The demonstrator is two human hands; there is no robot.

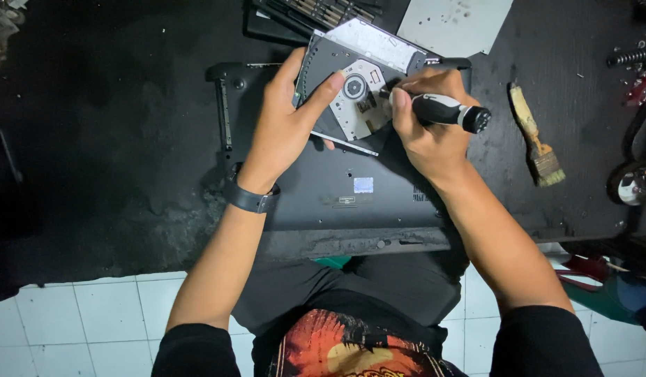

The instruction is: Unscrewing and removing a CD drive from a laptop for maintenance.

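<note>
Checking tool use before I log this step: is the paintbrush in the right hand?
No, the right hand grips a black-handled screwdriver against the optical drive, while the paintbrush lies untouched on the bench.

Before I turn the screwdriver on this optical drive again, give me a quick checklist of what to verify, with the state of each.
1. Left hand steadies the optical drive: ok, thumb and fingers clamp its near edge.
2. Right hand grips the screwdriver: ok, fingers wrap its black and white handle.
3. Tip seated in a screw: cannot tell, the fingers hide the tip.
4. Drive supported: ok, it is held tilted over the upturned laptop.
5. Laptop fully on the black mat: ok.
6. Paintbrush clear of the working elbow: ok, it lies apart on the right.
</note>
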